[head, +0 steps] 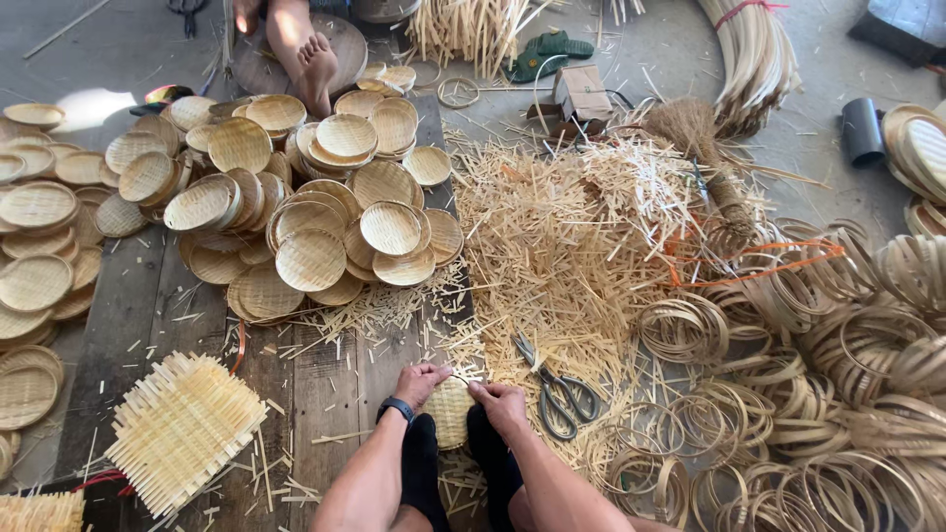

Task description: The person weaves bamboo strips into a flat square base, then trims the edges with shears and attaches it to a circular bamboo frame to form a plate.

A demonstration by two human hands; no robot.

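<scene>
My left hand (422, 380) and my right hand (499, 402) both grip a small round woven bamboo tray (449, 410) low in the head view, at the edge of the wooden boards. The tray sits between my two black-socked feet (422, 463), which hide its lower part. A dark band is on my left wrist. Metal scissors (554, 386) lie just right of my right hand on the bamboo scraps.
Finished round woven trays (310, 212) are heaped ahead and left. A square woven mat stack (180, 426) lies lower left. Bamboo offcuts (562, 236) cover the middle; bamboo rings (818, 374) pile at right. Another person's bare foot (315, 67) rests at top.
</scene>
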